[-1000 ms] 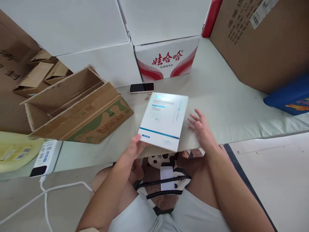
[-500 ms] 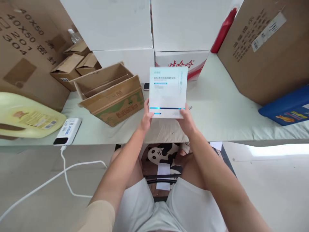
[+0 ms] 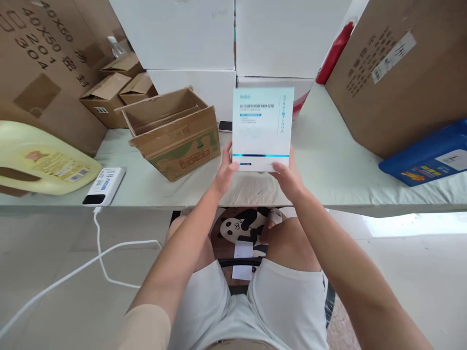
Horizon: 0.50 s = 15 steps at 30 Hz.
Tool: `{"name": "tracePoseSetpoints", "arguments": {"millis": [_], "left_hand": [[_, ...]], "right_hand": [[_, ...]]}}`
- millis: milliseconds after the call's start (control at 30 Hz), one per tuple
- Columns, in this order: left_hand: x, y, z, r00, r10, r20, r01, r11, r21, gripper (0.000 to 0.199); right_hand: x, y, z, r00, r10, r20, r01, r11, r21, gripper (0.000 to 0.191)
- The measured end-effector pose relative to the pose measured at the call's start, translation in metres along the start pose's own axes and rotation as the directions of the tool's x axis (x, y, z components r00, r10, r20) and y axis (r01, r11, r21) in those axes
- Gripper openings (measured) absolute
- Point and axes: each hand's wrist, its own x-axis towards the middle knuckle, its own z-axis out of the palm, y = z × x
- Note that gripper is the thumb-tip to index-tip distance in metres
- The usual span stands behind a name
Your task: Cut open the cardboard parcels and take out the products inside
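Note:
A flat white box point(image 3: 261, 129) with blue printing and a shiny blue stripe is held up above the table, its printed face toward me. My left hand point(image 3: 226, 171) grips its lower left corner, thumb on the front. At the lower right corner my right hand point(image 3: 288, 174) holds it the same way. The fingers behind the box are partly hidden. Left of my hands stands an open cardboard carton point(image 3: 178, 136) with a green printed side. A dark phone-like object point(image 3: 225, 126) lies behind the box, partly covered.
A power bank point(image 3: 105, 187) with a white cable point(image 3: 99, 243) lies at the table's front edge, beside a yellow jug point(image 3: 47, 160). On the right are a blue bottle point(image 3: 425, 155), a large carton point(image 3: 394, 73) and a red bottle point(image 3: 334, 53). White boxes point(image 3: 182, 39) stand at the back.
Both hands have raised the white box slightly, and it appears larger and a little further right. My view has shifted somewhat. The grip is the same.

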Motion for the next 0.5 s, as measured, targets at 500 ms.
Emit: {"name": "tracePoseSetpoints", "arguments": {"millis": [500], "left_hand": [[-0.011,-0.020,-0.031,0.965,-0.250,-0.079,0.254,0.815,0.521,0.045]], "right_hand": [[0.098,0.021,-0.262,0.518,0.116,-0.848,-0.522,0.828,-0.206,0.054]]}}
